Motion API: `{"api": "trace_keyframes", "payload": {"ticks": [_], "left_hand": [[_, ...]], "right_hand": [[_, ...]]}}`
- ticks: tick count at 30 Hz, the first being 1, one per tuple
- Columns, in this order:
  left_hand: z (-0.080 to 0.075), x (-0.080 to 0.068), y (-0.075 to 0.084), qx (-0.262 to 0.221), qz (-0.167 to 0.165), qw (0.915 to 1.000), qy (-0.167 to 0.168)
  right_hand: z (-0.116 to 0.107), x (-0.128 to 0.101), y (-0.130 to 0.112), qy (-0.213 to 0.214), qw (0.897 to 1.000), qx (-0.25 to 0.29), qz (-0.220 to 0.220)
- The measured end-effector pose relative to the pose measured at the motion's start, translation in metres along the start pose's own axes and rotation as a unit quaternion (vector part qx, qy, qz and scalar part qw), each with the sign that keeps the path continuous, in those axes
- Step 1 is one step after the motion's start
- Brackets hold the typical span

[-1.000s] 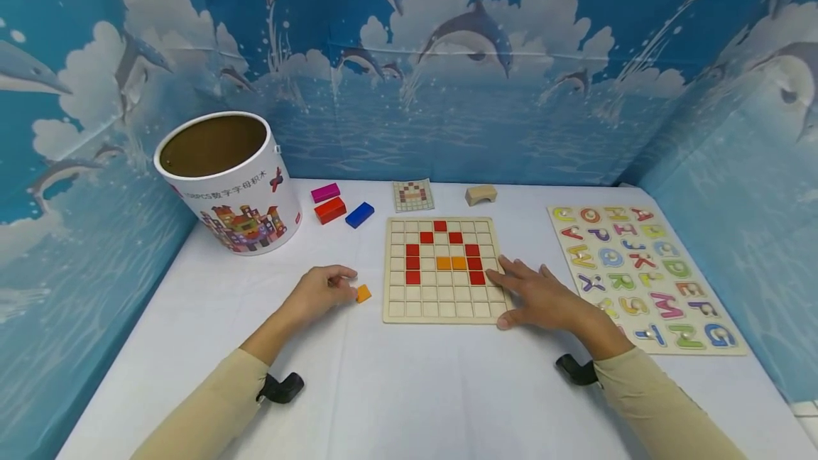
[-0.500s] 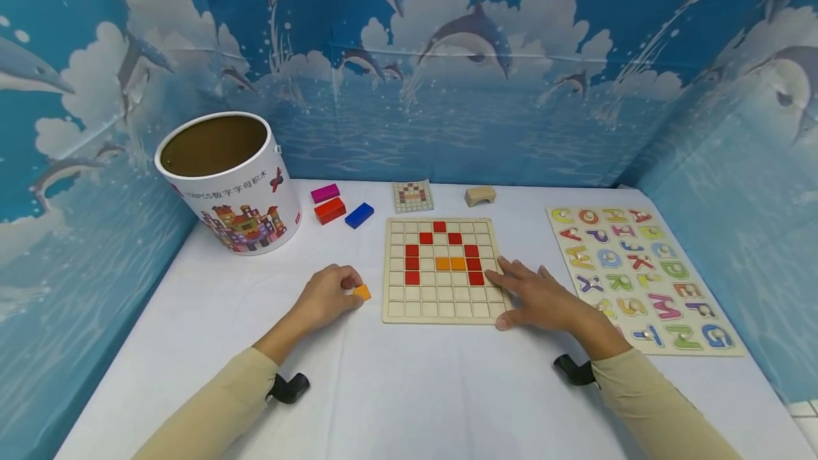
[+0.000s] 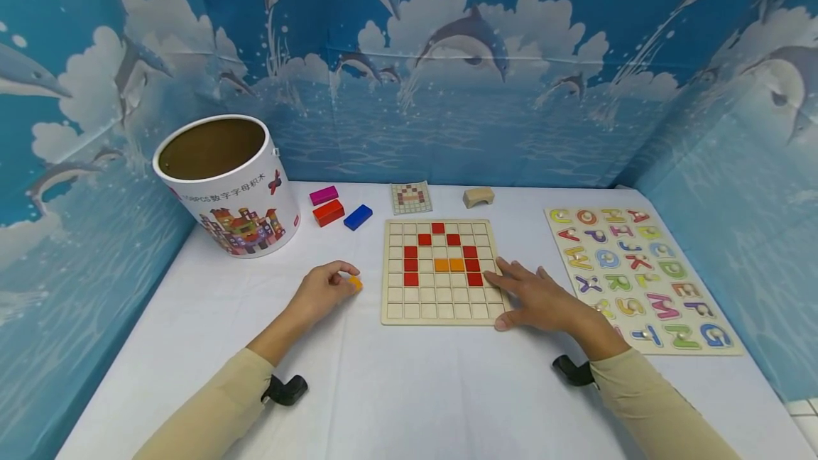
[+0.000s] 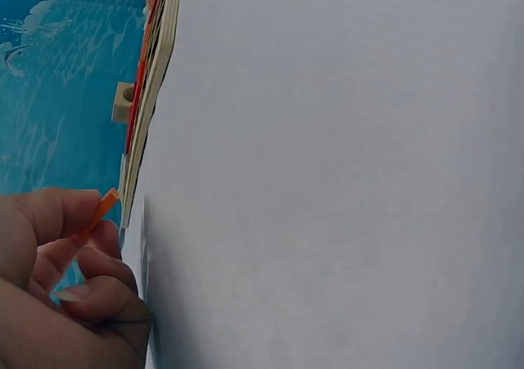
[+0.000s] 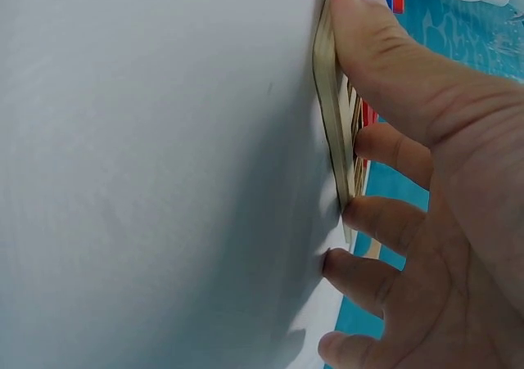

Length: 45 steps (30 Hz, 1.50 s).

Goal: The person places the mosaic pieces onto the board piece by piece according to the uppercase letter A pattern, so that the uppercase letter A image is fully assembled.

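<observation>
dolphin-printed walls box in a white table (image 3: 409, 389) where a wooden grid board (image 3: 437, 307) lies with several red tiles and two orange tiles already set, most of its squares bare. the left hand (image 3: 319, 293) pinches a small orange tile (image 3: 355, 282) in curled fingertips just off the board's left edge, not yet placed. the right hand (image 3: 540, 298) lies flat with straight fingers on the board's right edge, holding nothing; by my judgement the pattern is well short of filled.

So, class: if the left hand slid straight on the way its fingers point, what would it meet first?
Probably the left edge of the wooden grid board; the left hand, pinching an orange tile, points right at it.
</observation>
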State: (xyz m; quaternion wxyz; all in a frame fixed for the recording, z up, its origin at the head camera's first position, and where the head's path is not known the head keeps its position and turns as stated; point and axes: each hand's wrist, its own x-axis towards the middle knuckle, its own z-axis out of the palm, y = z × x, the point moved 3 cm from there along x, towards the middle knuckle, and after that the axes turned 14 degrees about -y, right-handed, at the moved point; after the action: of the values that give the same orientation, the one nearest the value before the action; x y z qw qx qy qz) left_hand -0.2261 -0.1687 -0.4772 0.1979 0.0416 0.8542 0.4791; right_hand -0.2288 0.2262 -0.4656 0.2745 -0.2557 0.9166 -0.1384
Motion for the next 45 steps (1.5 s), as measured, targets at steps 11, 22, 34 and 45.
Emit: {"api": "trace_keyframes", "payload": {"ticks": [11,22,34,45], "left_hand": [[-0.003,0.007,0.006,-0.046,-0.017,0.9988,-0.006],[0.037,0.062,0.061,-0.007,0.014,0.9994,-0.03],[0.069,0.078,0.081,0.168,0.051,0.9831,-0.053],[0.061,0.075,0.085,0.22,0.023,0.9726,-0.07]], "right_hand": [[0.003,0.001,-0.001,-0.004,1.0,0.011,0.007],[0.001,0.001,0.002,-0.004,1.0,0.012,0.009],[0.003,0.0,-0.002,0.003,1.0,0.004,0.003],[0.002,-0.002,-0.005,0.001,1.0,0.007,0.004]]}}
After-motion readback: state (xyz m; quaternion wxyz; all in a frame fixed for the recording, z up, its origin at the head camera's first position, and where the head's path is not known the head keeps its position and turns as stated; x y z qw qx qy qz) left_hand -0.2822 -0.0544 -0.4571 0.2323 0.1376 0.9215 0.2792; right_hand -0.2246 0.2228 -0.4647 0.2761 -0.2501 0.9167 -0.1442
